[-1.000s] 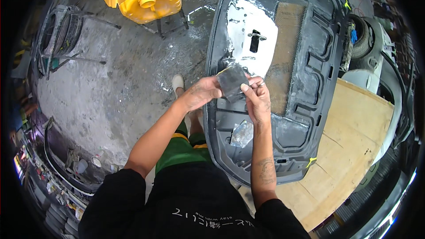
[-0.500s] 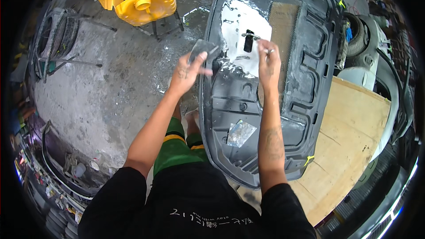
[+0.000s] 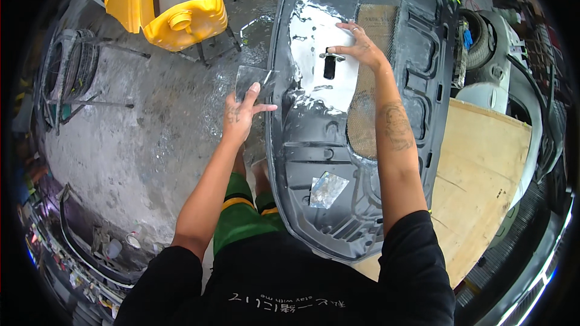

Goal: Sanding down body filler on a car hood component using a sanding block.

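Note:
A dark grey car hood (image 3: 311,166) lies with its ribbed inner side up, carrying a shiny white patch (image 3: 311,27) with a dark slot and a metal latch loop (image 3: 331,56). My left hand (image 3: 240,115) grips a clear flat plate (image 3: 249,76) by its lower part, beyond the hood's left edge; thumb on top, one finger stretched out. Over the right side of the patch my right hand (image 3: 361,46) spreads its fingers, the thumb close to the latch loop. Whether its fingertips press on the patch I cannot tell. Nothing shows in that hand.
A small smeared sheet (image 3: 328,190) lies on the hood's near part. Brown mesh (image 3: 362,127) lines its middle. At the far left stands a cut-open yellow container (image 3: 205,24) on legs. A plywood board (image 3: 477,163) and a wheel (image 3: 480,48) are on the right.
My right hand has gone from closed fingers to spread ones and moved up over the patch. My left hand has shifted left and slightly down with the plate. The view has shifted a little.

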Action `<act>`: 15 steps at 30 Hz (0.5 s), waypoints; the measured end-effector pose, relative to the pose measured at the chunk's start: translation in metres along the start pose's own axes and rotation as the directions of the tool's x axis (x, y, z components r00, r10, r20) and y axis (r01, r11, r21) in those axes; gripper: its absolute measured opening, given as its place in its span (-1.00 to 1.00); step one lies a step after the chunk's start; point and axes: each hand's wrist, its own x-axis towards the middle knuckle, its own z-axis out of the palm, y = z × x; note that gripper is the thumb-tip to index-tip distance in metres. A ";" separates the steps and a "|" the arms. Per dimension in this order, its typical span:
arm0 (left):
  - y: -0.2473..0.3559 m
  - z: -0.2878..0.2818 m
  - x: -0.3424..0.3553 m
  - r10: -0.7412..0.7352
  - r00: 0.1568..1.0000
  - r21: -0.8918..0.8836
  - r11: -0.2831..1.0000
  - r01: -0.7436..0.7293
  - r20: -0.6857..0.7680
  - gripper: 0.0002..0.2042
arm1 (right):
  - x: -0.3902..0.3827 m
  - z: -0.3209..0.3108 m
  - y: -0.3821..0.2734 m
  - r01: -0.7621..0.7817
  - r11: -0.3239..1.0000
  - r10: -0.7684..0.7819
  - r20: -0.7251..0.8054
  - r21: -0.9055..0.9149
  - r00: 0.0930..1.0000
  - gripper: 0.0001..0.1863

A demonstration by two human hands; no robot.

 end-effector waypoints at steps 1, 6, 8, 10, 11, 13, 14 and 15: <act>0.001 0.000 0.002 -0.003 1.000 0.005 1.000 0.003 0.005 0.04 | -0.003 -0.002 0.000 0.004 0.999 -0.005 0.021 0.039 1.000 -0.05; 0.026 0.021 0.020 0.233 0.956 0.467 0.835 -0.292 0.181 -0.55 | -0.024 0.012 -0.001 -0.081 0.867 0.141 -0.086 0.491 0.986 -0.38; 0.019 0.041 0.052 0.472 0.792 0.467 0.640 -0.610 0.387 -0.55 | -0.028 0.028 0.010 -0.014 0.902 0.151 -0.283 0.432 0.947 -0.41; 0.021 0.064 0.078 0.615 0.530 0.394 0.356 -0.847 0.584 -0.53 | -0.033 0.044 0.012 0.035 0.959 0.130 -0.543 0.283 0.830 -0.44; 0.022 0.071 0.089 0.619 0.467 0.358 0.302 -0.884 0.632 -0.55 | -0.038 0.054 0.002 0.027 0.955 0.146 -0.548 0.295 0.823 -0.44; 0.029 0.074 0.113 0.603 0.399 0.317 0.244 -0.917 0.691 -0.56 | -0.050 0.071 -0.027 -0.131 0.924 0.335 -0.591 0.360 0.734 -0.45; 0.033 0.080 0.125 0.570 0.340 0.288 0.183 -0.940 0.748 -0.52 | -0.056 0.075 -0.032 -0.149 0.944 0.310 -0.635 0.295 0.707 -0.48; 0.036 0.082 0.137 0.530 0.283 0.260 0.120 -0.958 0.799 -0.47 | -0.060 0.081 -0.038 -0.157 0.937 0.329 -0.639 0.311 0.695 -0.48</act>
